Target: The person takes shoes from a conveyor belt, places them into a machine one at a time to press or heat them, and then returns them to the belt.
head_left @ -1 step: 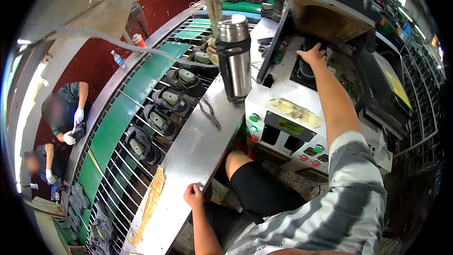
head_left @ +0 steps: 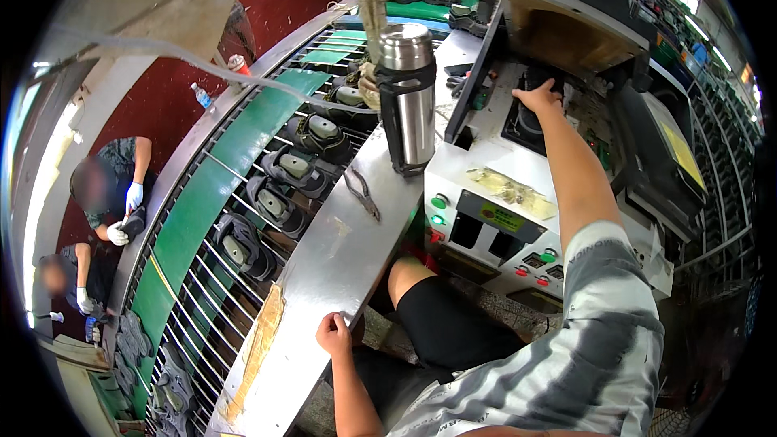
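Note:
My right hand (head_left: 541,97) reaches into the raised-lid machine (head_left: 491,163) at the right. Its thumb and fingers are closed over the upper part of a dark shoe (head_left: 529,123) standing in the machine's bed; the hand covers some of the shoe. My left hand (head_left: 333,335) rests by the near edge of the metal bench (head_left: 324,263), fingers curled in, with nothing visible in it. Farther up the bench lie pliers (head_left: 362,193), and a steel thermos (head_left: 407,101) with a dark sleeve stands beside the machine.
Several grey shoes (head_left: 277,206) sit on a roller conveyor (head_left: 190,316) left of the bench, alongside green boards (head_left: 182,247). Two people in white gloves handle dark shoes across the conveyor. A hose (head_left: 243,79) hangs over it. The machine's lid (head_left: 566,0) stands raised behind my right hand.

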`<state>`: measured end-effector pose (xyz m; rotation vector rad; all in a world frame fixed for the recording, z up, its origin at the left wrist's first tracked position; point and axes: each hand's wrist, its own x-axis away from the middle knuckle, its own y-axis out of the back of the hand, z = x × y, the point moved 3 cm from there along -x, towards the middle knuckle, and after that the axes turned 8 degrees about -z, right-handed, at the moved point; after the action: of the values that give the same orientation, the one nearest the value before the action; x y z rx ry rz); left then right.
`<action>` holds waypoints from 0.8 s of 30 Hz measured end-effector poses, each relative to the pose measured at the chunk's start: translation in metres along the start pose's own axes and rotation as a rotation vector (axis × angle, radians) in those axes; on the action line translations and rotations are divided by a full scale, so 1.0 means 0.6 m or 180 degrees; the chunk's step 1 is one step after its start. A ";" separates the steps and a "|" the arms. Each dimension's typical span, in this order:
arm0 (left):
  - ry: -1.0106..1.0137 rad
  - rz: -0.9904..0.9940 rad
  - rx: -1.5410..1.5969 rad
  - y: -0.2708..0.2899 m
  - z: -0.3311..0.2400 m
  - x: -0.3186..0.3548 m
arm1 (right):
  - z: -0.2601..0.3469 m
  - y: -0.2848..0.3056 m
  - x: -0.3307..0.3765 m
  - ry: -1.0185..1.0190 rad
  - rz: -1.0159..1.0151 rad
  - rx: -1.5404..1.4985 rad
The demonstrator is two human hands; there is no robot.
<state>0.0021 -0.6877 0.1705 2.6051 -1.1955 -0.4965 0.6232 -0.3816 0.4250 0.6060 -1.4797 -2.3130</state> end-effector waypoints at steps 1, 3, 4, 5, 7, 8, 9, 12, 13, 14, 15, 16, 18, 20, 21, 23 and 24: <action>-0.0012 -0.0057 -0.0068 0.000 -0.006 0.001 | -0.002 -0.007 0.005 -0.0121 0.0111 0.0101; -0.0039 -0.0145 -0.0189 0.002 -0.011 0.004 | 0.002 -0.010 0.010 -0.0085 0.0072 0.0145; -0.0198 -0.0140 -0.0208 0.003 -0.018 0.005 | 0.008 0.007 0.029 -0.0119 0.0003 0.0126; -0.0188 -0.0105 -0.0220 0.005 -0.022 0.006 | 0.006 0.019 0.046 -0.0156 -0.0071 0.0110; -0.0194 -0.0026 -0.0232 0.006 -0.036 0.008 | -0.018 0.036 0.077 0.0044 -0.0681 -0.0256; -0.0262 -0.0062 -0.0257 0.009 -0.039 0.006 | -0.024 0.042 0.101 0.0110 -0.1005 -0.0501; -0.0354 -0.0113 -0.0230 0.012 -0.036 0.007 | -0.036 0.047 0.126 0.0175 -0.1329 -0.0744; -0.0463 -0.0122 -0.0079 0.006 -0.041 0.005 | -0.130 0.016 0.166 0.0859 -0.2530 -0.1586; -0.0449 -0.0071 -0.0141 0.006 -0.043 0.004 | -0.158 0.006 0.184 0.0988 -0.2691 -0.1812; -0.0433 -0.0012 -0.0218 0.008 -0.044 0.003 | -0.178 -0.007 0.192 0.0827 -0.2553 -0.2535; -0.0414 0.0048 -0.0293 0.008 -0.045 0.003 | -0.195 -0.019 0.196 0.0659 -0.2395 -0.3250; -0.0366 0.0092 -0.0325 0.009 -0.048 0.001 | -0.203 -0.024 0.202 0.0501 -0.2199 -0.3977; 0.0099 0.0506 -0.0197 0.013 -0.028 -0.001 | -0.187 -0.006 0.283 0.0504 -0.1508 -0.4506; 0.0481 0.0857 0.0534 -0.005 -0.023 0.001 | -0.174 0.024 0.357 0.0382 -0.0872 -0.5158; 0.0639 0.1006 0.1154 -0.019 -0.037 0.015 | -0.176 0.024 0.390 0.0212 -0.0547 -0.5516; 0.1141 0.1860 0.1634 -0.045 -0.127 0.041 | -0.214 -0.025 0.419 0.0605 0.0155 -0.5312; 0.0979 0.2284 0.2140 -0.042 -0.187 0.054 | -0.210 -0.030 0.469 0.0486 0.0894 -0.5657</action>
<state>0.0837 -0.6890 0.2579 2.2855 -2.2907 0.5067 0.4466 -0.6086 0.3128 -0.0117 0.7351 -2.2002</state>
